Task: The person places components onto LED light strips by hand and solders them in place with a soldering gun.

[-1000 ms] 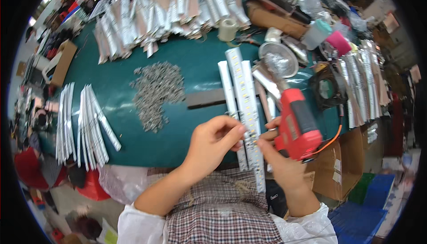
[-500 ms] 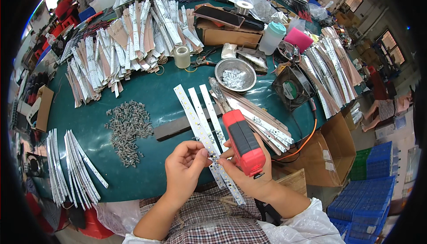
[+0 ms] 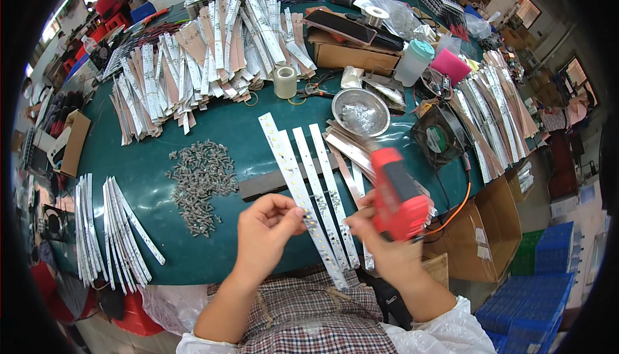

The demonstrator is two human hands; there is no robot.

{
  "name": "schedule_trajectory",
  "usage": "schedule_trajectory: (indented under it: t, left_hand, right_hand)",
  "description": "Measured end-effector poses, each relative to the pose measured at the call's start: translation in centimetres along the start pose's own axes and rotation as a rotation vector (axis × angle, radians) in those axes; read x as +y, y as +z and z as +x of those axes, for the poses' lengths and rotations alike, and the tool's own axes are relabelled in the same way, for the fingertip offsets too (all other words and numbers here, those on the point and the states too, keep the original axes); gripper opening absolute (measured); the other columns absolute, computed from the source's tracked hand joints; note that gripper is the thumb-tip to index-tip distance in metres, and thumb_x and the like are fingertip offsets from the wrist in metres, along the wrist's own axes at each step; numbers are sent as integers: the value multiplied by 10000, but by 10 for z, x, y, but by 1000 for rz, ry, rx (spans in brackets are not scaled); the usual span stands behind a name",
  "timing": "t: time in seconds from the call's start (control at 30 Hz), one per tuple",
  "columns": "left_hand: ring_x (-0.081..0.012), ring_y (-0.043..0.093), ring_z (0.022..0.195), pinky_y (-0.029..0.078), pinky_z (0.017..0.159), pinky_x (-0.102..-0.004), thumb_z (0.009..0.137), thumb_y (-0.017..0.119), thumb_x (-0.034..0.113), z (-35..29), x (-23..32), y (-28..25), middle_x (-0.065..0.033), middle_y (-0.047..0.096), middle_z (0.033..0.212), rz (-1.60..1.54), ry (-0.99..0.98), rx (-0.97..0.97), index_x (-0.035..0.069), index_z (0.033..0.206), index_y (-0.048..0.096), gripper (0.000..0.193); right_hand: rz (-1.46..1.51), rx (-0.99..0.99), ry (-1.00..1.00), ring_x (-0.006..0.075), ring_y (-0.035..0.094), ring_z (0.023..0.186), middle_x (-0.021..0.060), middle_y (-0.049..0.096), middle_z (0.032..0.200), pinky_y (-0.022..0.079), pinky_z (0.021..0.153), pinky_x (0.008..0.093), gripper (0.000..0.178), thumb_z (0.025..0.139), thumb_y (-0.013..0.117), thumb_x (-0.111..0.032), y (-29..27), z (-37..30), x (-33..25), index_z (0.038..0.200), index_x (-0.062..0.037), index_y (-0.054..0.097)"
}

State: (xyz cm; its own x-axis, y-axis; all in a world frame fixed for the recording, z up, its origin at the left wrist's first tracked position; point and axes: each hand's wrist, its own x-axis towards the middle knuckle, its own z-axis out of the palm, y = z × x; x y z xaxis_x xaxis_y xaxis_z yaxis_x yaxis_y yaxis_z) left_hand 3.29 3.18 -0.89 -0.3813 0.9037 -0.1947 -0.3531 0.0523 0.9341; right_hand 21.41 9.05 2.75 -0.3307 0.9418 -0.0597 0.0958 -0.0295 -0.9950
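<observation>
Under my left hand (image 3: 265,235), a matt white strip (image 3: 303,196) with small glossy chips; in my right hand (image 3: 380,251), a smooth red plastic driver (image 3: 398,193). Dull grey metal screws (image 3: 201,183) on the glossy green tabletop (image 3: 213,128); shiny steel bowl (image 3: 361,111); brown cardboard box (image 3: 480,238).

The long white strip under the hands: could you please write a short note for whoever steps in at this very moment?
Left hand: fingertips pinch the long white strip near its lower part.
Right hand: grip shut on the red power screwdriver, its tip beside the same strip.
Two more white strips lie beside it on the green table. Loose screws lie in a pile to the left; the metal bowl sits behind.
Done: cannot tell which screws are in.
Left: stacks of strips wait at the left edge.
</observation>
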Motion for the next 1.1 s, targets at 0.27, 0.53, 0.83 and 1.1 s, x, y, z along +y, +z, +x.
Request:
schedule_trajectory:
  t: [0.27, 0.53, 0.83, 1.1]
  left_hand:
    - [-109, 654, 668, 532, 590, -215, 867, 663, 88, 35, -20, -52, -81, 675, 784, 370, -172, 74, -58, 944, 639, 167]
    - [-106, 656, 666, 531, 588, -213, 876, 657, 97, 34, -23, -47, -87, 678, 781, 522, -134, 94, -72, 926, 649, 176]
    - [-95, 608, 562, 467, 529, -246, 772, 700, 86, 21, -17, -50, -45, 691, 833, 985, 192, 203, 33, 945, 670, 183]
    - [-81, 512, 512, 415, 505, -232, 765, 675, 30, 25, -30, -52, -10, 647, 834, 895, 337, 140, 78, 930, 675, 172]
  right_hand:
    - [110, 504, -332, 142, 628, 731, 106, 600, 1011, 534, 662, 283, 302, 881, 613, -58, -59, 26, -43, 1155, 13, 504]
    - [87, 166, -92, 87, 466, 496, 84, 533, 873, 505, 563, 264, 460, 900, 630, -236, -30, -32, -15, 1225, 38, 455]
    - [-173, -243, 185, 84, 508, 589, 65, 550, 803, 434, 530, 231, 405, 889, 618, -71, -14, -74, 15, 1236, 23, 432]
    - [-371, -294, 107, 64, 506, 546, 27, 547, 727, 405, 482, 222, 154, 927, 589, -57, 1, -68, 48, 1055, 1, 527]
